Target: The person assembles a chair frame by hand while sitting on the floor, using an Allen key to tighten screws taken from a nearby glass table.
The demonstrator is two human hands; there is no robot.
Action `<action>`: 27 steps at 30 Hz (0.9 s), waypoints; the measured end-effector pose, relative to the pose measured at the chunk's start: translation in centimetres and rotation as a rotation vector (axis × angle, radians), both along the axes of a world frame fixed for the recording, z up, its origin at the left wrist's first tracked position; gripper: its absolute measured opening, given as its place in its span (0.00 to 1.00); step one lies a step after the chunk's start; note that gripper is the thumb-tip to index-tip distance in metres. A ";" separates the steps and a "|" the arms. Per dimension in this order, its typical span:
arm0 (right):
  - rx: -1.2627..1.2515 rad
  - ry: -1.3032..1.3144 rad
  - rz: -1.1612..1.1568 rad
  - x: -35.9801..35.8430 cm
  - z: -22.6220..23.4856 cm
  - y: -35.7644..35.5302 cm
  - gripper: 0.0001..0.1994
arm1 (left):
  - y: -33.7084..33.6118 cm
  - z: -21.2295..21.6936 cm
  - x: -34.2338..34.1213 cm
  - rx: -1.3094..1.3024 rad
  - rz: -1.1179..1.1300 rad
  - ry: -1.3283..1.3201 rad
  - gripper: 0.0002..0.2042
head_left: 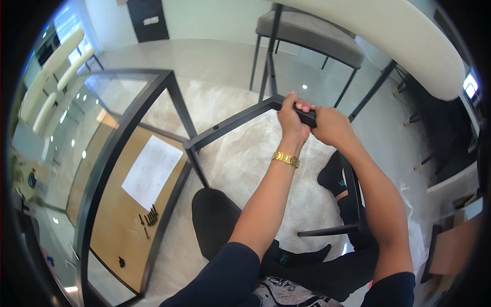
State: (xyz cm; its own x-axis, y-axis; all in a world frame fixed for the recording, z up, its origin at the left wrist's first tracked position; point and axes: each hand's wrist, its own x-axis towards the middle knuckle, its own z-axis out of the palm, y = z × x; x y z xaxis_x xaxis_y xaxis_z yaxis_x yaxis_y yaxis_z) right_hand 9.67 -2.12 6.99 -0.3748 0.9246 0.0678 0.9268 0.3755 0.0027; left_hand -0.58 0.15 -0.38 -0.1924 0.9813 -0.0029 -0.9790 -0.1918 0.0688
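Observation:
A black metal furniture frame (pixel 232 122) lies in front of me, with a dark hole along one bar and legs going off at its corners. My left hand (pixel 293 123), a gold watch at the wrist, is wrapped round the bar near its bend. Right beside it my right hand (pixel 331 125) grips the same bar, its fingers closed over the end part. Between the hands a short stretch of the black bar shows. Part of the frame runs down past my right forearm to a leg (pixel 327 232) near my feet.
On my left stands a black-framed glass table (pixel 164 79) with a wooden lower shelf (pixel 110 220). The shelf carries a white paper sheet (pixel 153 171), several black screws (pixel 150 217) and a small black piece (pixel 121 262). A grey cushioned seat (pixel 307 33) and a cream curved panel (pixel 388 41) stand ahead.

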 end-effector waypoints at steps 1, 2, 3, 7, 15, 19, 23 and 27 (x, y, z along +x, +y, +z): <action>0.009 -0.004 -0.011 0.1 0.0 -0.1 0.15 | 0.0 -0.1 0.1 0.008 -0.001 0.002 0.12; 0.019 -0.009 -0.022 0.3 0.0 -0.1 0.14 | -0.1 -0.1 0.4 0.010 0.000 0.009 0.12; 0.026 -0.014 -0.033 0.4 -0.2 -0.1 0.14 | -0.1 -0.1 0.9 0.009 0.000 0.014 0.11; -0.018 -0.024 -0.040 0.6 0.6 -0.3 0.13 | -0.2 0.4 1.3 -0.018 -0.027 -0.028 0.10; -0.022 -0.027 -0.036 0.6 0.8 0.5 0.12 | 0.4 0.7 1.1 -0.015 -0.032 -0.056 0.12; 0.039 -0.014 0.005 1.1 0.6 1.2 0.14 | 1.1 1.1 1.5 0.005 -0.023 -0.060 0.12; 0.108 -0.020 0.041 1.2 0.3 1.1 0.14 | 1.5 0.5 1.7 0.001 -0.007 -0.060 0.13; 0.199 0.042 0.245 2.8 -2.5 3.1 0.14 | 2.4 -1.0 1.6 0.040 -0.013 -0.063 0.15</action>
State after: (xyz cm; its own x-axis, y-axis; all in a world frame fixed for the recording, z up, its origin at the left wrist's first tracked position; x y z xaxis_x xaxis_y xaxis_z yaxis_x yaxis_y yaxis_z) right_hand 12.48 0.96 4.49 -0.5776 0.7745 0.2581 0.8099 0.5833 0.0621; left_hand 1.03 2.51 -1.41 -0.1800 0.9834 0.0243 -0.9837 -0.1800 -0.0001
